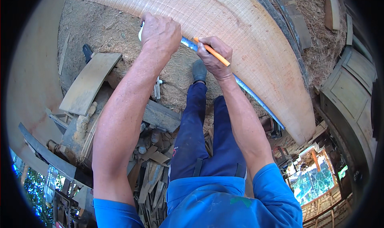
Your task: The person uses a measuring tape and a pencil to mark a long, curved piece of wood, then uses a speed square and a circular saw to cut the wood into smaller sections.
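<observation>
A broad pale wooden slab point(256, 48) stretches across the top and right. My left hand point(161, 32) is closed round a tape measure point(141, 32) at the slab's near edge; only part of its white case shows. The drawn-out tape blade point(258, 99) runs from there beneath my right hand and along the slab's edge to its lower right end. An orange pencil point(217, 55) is pinched in my right hand point(218, 58), with one end close to the blade and the wood. My right fingers rest at the blade; whether they also grip it is hidden.
Sawdust covers the ground point(100, 28). A curved board point(91, 82) lies on a cluttered bench at left. Wood offcuts point(152, 182) are heaped beside my legs. A wooden cabinet point(350, 88) stands at far right, and dark planks point(280, 12) lie along the slab's far side.
</observation>
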